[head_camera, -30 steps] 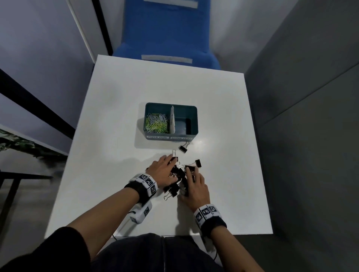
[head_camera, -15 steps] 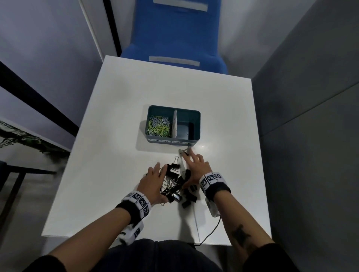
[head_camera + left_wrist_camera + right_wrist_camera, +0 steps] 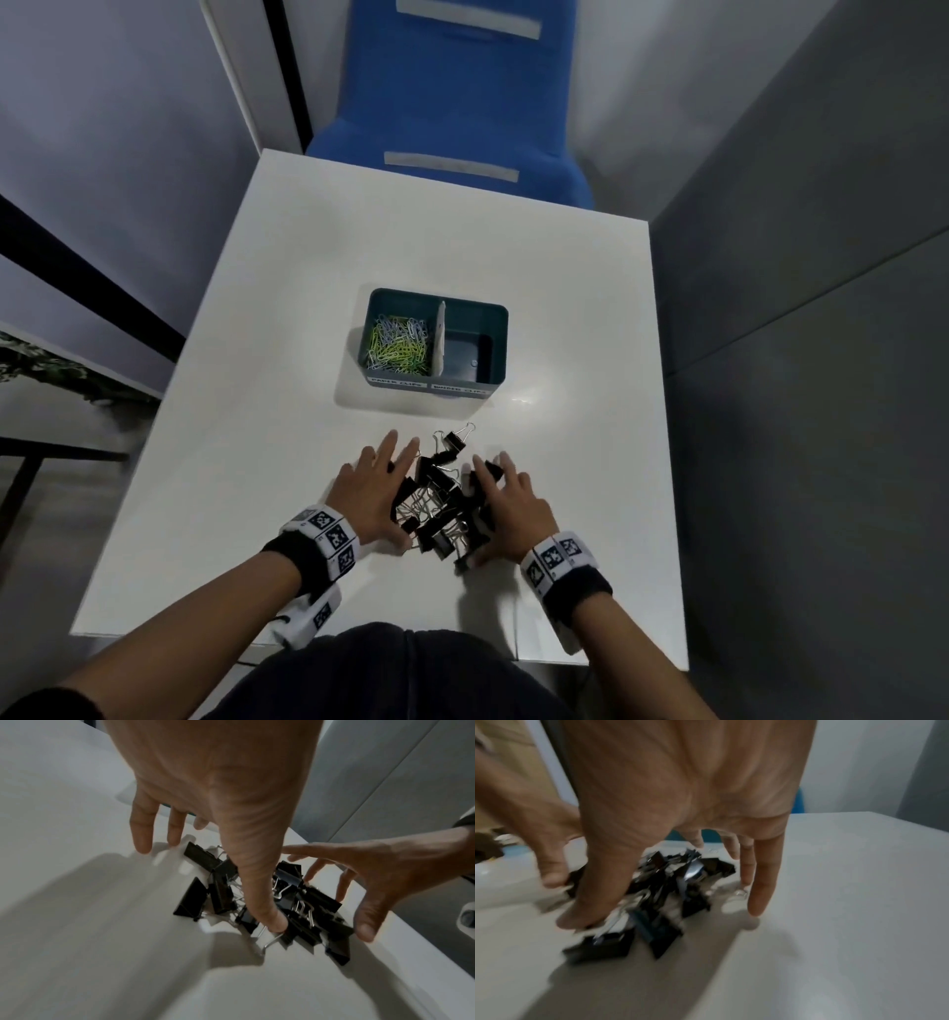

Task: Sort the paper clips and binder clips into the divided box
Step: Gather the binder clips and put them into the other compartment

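Your left hand (image 3: 371, 488) and right hand (image 3: 506, 506), fingers spread, flank the binder clips (image 3: 440, 506) heaped on the table (image 3: 257, 462). Cup them tightly, catch the stray clip (image 3: 454, 440), then lift to the box (image 3: 497, 329), right compartment.

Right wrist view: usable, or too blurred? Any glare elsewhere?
Right wrist view: motion blur smears the binder clips and thumb. Left wrist view: clips sharp, table foreground streaked. Head view: mild glare on the table near the divided box, strong wide-angle distortion.
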Motion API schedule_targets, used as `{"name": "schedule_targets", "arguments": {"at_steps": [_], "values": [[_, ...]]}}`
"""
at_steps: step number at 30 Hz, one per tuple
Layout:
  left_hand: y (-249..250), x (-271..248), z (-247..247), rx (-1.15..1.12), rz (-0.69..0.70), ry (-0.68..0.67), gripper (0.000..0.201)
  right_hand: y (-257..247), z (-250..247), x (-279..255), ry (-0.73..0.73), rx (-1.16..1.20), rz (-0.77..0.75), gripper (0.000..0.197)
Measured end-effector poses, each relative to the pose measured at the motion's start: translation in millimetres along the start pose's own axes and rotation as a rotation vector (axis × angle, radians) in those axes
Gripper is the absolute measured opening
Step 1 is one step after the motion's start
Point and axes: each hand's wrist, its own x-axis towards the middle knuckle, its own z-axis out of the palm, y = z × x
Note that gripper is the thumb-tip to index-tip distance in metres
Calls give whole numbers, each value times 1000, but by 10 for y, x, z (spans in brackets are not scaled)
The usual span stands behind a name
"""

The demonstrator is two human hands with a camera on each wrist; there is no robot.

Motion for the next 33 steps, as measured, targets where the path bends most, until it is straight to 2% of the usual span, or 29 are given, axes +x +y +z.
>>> {"name": "schedule_targets", "arguments": {"at_steps": [3, 5, 11, 15, 19, 24, 29, 33], "values": [[100, 39, 19, 28, 56, -3, 142, -133, 136, 52, 4, -53, -15, 137], [200, 68, 21, 33, 85, 15, 135, -206, 109, 121, 39, -7, -4, 134], [300, 156, -56, -107, 90, -6, 96, -256, -55, 244, 87, 138, 58, 78], [284, 217, -56, -135, 81, 45, 71, -217, -77, 259, 89, 246, 79, 64], [252, 228, -6, -183, 79, 89, 46, -164, -83, 204, 150, 341, 95, 47], [274, 232, 38, -318, 86, 155, 45, -91, -96, 179, 193, 378, 81, 39], [279, 222, -45, -358, 74, 193, 25, -33, -94, 164, 290, 415, 102, 34], [254, 200, -115, -414, 50, 215, 26, -24, -312, 144, 389, 453, 71, 25]]}}
